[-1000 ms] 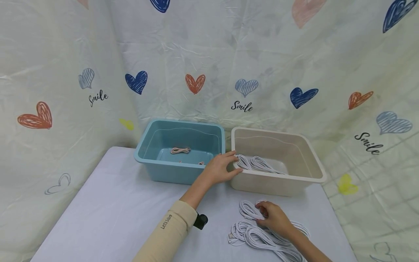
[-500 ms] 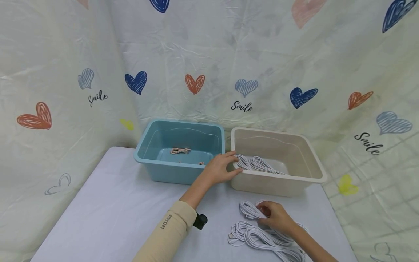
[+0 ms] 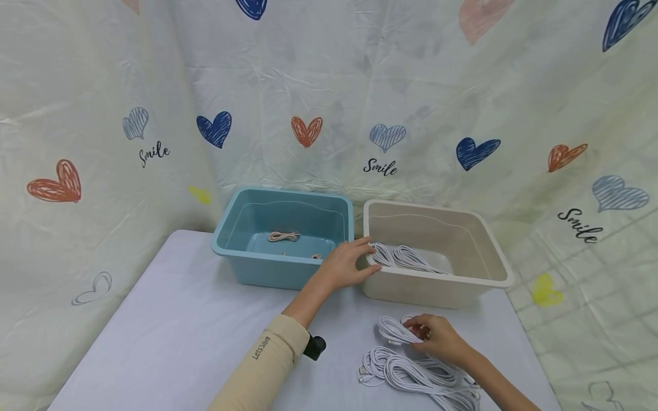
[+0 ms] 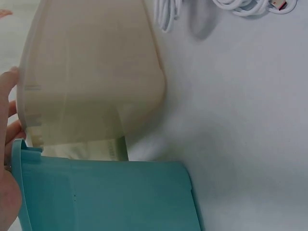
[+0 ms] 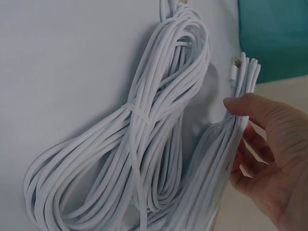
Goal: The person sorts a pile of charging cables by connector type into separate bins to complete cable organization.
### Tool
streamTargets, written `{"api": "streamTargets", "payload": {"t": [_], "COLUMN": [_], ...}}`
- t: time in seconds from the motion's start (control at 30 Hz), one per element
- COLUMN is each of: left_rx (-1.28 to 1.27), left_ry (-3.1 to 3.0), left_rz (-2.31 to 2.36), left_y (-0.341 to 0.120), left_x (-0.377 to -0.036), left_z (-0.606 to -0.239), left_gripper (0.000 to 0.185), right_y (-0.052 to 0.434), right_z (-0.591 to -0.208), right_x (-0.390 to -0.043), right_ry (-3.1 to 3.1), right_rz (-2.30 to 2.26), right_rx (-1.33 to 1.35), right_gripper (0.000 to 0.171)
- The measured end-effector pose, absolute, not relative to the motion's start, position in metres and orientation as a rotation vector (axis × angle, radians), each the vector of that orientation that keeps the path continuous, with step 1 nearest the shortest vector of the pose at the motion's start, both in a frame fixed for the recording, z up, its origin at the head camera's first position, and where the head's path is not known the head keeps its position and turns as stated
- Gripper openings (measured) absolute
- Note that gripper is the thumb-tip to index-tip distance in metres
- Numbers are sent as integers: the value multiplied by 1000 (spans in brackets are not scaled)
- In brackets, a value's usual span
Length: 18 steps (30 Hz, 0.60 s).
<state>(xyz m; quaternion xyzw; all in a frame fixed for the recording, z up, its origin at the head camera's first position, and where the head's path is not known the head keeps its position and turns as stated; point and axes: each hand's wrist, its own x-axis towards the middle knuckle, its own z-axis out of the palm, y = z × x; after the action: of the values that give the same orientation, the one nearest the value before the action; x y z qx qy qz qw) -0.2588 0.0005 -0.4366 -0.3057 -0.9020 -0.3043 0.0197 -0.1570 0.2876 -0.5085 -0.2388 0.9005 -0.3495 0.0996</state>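
My left hand [image 3: 349, 264] grips the near-left corner of the beige bin [image 3: 437, 288], fingers over the rim and thumb on the front wall. In the left wrist view its fingers [image 4: 9, 139] show at the edge, beside that beige bin [image 4: 91, 72]. My right hand [image 3: 429, 338] pinches a small white cable bundle [image 3: 393, 330] on the table in front of the bin. The right wrist view shows thumb and fingers [image 5: 250, 108] closed round this bundle [image 5: 226, 159]. A larger tied white cable bundle [image 3: 416, 377] [image 5: 144, 130] lies just nearer me.
A blue bin [image 3: 267, 271] [image 4: 106, 197] stands left of the beige one, touching it, with a pinkish cable [image 3: 283, 236] inside. White cable bundles [image 3: 406, 257] lie in the beige bin. A heart-printed sheet hangs behind and at both sides. Bare table [image 3: 175, 331] stretches to the left.
My right hand has drawn slightly toward me and to the right, closing on the small white bundle. My left hand has stayed on the bin corner.
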Motion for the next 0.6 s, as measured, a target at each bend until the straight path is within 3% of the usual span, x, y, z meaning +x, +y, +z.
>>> {"api": "streamTargets", "payload": {"t": [0.6], "left_rx": [-938], "left_ry": [-2794], "left_rz": [-972], "left_y": [1], "left_x": [-260], "left_z": [-439], "left_gripper": [42], "right_y": [288], "right_z": [-498], "right_x": [-156], "right_ry": [2641], "right_rz": [-1114], "right_rx": [-734], "right_gripper": [36]}}
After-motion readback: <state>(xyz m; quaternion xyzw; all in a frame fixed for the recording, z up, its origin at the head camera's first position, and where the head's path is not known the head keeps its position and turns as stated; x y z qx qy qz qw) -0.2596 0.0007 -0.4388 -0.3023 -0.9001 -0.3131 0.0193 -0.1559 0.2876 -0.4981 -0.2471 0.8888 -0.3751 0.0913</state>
